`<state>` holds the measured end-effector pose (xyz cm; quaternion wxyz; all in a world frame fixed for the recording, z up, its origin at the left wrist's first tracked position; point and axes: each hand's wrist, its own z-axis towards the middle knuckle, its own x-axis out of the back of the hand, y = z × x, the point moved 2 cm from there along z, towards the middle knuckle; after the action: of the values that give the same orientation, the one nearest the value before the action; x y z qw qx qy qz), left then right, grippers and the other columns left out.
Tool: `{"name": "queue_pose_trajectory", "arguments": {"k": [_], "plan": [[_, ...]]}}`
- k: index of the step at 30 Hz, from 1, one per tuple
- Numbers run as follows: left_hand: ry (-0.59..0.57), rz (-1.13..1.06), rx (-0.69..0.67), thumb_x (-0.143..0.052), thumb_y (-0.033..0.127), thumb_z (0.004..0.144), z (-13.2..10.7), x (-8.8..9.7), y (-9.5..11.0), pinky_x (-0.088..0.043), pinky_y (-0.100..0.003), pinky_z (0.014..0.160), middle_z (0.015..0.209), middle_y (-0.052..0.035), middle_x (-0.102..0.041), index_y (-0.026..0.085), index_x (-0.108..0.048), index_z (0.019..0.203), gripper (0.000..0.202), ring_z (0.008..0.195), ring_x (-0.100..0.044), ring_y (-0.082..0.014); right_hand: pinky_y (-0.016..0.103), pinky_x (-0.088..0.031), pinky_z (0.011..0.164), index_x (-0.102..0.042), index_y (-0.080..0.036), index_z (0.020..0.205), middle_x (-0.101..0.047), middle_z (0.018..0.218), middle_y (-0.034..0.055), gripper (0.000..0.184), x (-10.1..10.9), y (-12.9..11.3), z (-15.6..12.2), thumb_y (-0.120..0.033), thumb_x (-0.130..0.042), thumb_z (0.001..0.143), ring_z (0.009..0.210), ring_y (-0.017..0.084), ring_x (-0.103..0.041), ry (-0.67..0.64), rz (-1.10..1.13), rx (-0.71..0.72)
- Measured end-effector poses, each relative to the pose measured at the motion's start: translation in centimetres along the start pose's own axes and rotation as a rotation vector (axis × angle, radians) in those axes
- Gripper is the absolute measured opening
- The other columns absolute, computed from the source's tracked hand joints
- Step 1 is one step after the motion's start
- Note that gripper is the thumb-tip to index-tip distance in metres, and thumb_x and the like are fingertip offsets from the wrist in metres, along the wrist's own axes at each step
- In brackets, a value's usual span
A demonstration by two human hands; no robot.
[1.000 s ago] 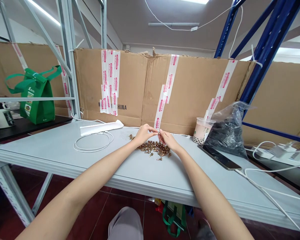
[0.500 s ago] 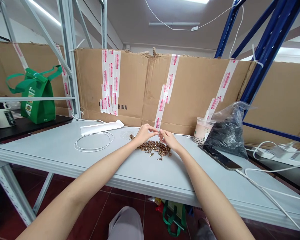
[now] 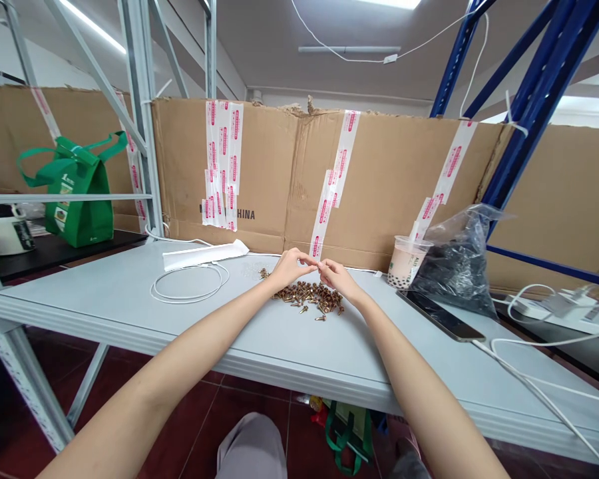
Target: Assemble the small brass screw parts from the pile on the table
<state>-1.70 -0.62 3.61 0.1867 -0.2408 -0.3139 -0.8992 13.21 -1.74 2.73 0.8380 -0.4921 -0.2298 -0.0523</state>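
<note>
A loose pile of small brass-coloured screws (image 3: 307, 293) lies on the grey tabletop (image 3: 279, 339), with a few strays at its front edge. Just above the pile's back edge, my left hand (image 3: 290, 266) and my right hand (image 3: 337, 276) meet at the fingertips. Thumb and finger are pinched together on each hand. Whatever is between them is too small and too covered to make out. To the left of my left hand, a few more screws (image 3: 263, 273) lie beside some small clear bits (image 3: 252, 269).
A white strip (image 3: 204, 255) and a coiled white cable (image 3: 190, 285) lie left. On the right are a drink cup (image 3: 404, 261), a phone (image 3: 442, 316), a clear bag of dark material (image 3: 454, 259) and trailing white cables (image 3: 529, 382). A cardboard wall (image 3: 264, 159) closes the back.
The fingertips of both hands have drawn closer together, covering the small brownish bit that showed at my right fingertips. The pile looks the same. The view has shifted very slightly.
</note>
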Motion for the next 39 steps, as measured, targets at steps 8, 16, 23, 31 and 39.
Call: {"name": "queue_pose_trajectory", "arguments": {"k": [8, 16, 23, 31, 39], "plan": [[-0.035, -0.003, -0.039, -0.061, 0.031, 0.069, -0.01, -0.35, 0.19, -0.037, -0.026, 0.068, 0.075, -0.0014, -0.065, 0.021, -0.069, 0.08, 0.016, 0.073, -0.05, -0.0145, 0.022, -0.022, 0.042, -0.035, -0.018, 0.056, -0.031, 0.048, -0.0042, 0.046, 0.08, 0.16, -0.03, -0.058, -0.034, 0.077, 0.042, 0.007, -0.027, -0.023, 0.006, -0.044], [-0.036, 0.017, -0.079, -0.06, 0.031, 0.07, -0.06, -0.37, -0.01, -0.036, -0.025, 0.067, 0.074, -0.0012, -0.065, 0.021, -0.068, 0.08, 0.016, 0.072, -0.05, -0.0141, 0.021, -0.019, 0.04, -0.037, -0.018, 0.059, -0.03, 0.049, -0.005, 0.043, 0.09, 0.82, 0.18, -0.057, -0.04, 0.075, 0.042, 0.006, -0.026, -0.088, 0.047, -0.032], [-0.036, 0.024, -0.09, -0.06, 0.031, 0.07, -0.04, -0.56, 0.05, -0.036, -0.025, 0.068, 0.074, -0.0007, -0.065, 0.022, -0.068, 0.079, 0.016, 0.071, -0.05, -0.014, 0.021, -0.022, 0.04, -0.042, -0.017, 0.066, -0.036, 0.052, -0.0043, 0.04, 0.14, 0.73, -0.02, -0.056, -0.037, 0.077, 0.042, 0.006, -0.03, -0.045, 0.046, -0.04], [-0.051, 0.046, -0.102, -0.06, 0.032, 0.07, -0.17, -0.69, -0.13, -0.038, -0.024, 0.067, 0.074, -0.0008, -0.064, 0.021, -0.068, 0.079, 0.016, 0.073, -0.051, -0.0133, 0.021, -0.021, 0.042, -0.04, -0.017, 0.063, -0.031, 0.051, -0.0049, 0.042, 0.04, 0.95, 0.26, -0.057, -0.037, 0.076, 0.044, 0.007, -0.027, -0.08, 0.018, -0.009], [-0.046, 0.073, -0.109, -0.06, 0.033, 0.071, -0.07, -0.51, -0.41, -0.037, -0.024, 0.065, 0.074, -0.0004, -0.064, 0.022, -0.068, 0.081, 0.017, 0.073, -0.05, -0.0133, 0.022, -0.022, 0.043, -0.042, -0.016, 0.065, -0.034, 0.053, -0.0041, 0.044, 0.03, 0.81, 0.17, -0.059, -0.036, 0.075, 0.045, 0.007, -0.029, -0.134, 0.027, -0.004]]}}
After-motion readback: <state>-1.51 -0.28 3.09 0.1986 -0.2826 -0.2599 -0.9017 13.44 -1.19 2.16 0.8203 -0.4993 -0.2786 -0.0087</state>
